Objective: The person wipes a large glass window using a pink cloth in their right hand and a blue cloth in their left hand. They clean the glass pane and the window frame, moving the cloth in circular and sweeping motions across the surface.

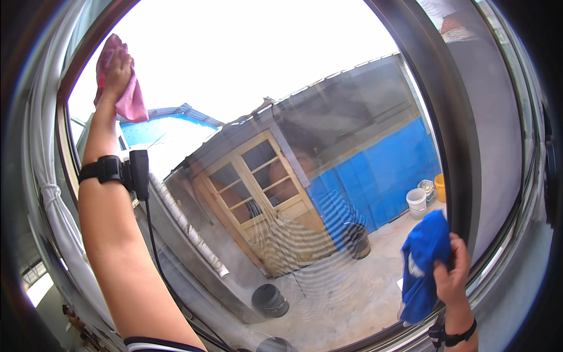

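Note:
My left hand [118, 79] is stretched up to the top left of a window pane [246, 57], pressing a pink cloth [134, 103] flat against the glass. One corner of that cloth hangs loose below the wrist. At the lower right, my right hand [454, 270] grips a bunched blue cloth [424, 264] between thumb and fingers, near the window frame [457, 176]. Whether the blue cloth touches the glass I cannot tell. Faint smears and a striped reflection show on the pane.
A tied white curtain [53, 189] hangs at the left. A black device [140, 175] is strapped to my left forearm, its cable [154, 246] running down. Through the glass stand a yellow wooden door [259, 189], blue panels [374, 176], a white bucket [416, 203] and a black bucket [269, 300].

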Available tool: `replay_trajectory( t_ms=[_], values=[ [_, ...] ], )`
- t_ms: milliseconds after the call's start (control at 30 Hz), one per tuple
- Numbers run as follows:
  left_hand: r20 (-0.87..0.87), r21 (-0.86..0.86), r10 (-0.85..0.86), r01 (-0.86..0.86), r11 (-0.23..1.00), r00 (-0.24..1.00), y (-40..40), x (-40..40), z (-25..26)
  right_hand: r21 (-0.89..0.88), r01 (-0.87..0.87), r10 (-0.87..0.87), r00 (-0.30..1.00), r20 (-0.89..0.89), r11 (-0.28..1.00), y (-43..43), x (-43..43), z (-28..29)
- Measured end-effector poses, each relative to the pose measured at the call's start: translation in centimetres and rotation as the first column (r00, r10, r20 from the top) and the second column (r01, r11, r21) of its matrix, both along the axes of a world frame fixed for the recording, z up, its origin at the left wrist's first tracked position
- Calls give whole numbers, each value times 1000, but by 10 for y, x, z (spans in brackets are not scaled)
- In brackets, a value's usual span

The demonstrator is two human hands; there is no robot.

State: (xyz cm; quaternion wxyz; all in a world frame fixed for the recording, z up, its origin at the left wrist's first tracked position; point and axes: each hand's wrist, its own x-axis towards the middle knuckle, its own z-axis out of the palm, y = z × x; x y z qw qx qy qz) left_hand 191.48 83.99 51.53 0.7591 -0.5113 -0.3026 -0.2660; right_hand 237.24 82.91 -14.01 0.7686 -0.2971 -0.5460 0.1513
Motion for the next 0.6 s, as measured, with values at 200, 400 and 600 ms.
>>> replay_trajectory(
  t_ms=[200,400,600],
  values=[
    [-11,263,37,-33,964,999,7,-10,53,-80,-117,106,986,-129,990,73,31,-9],
    [-36,-145,144,-147,978,989,18,172,-85,6,-93,92,970,-225,996,102,30,-20],
    [-233,-490,-86,-40,871,969,77,240,-183,-51,-104,90,971,-220,993,113,28,-36]
  ],
)
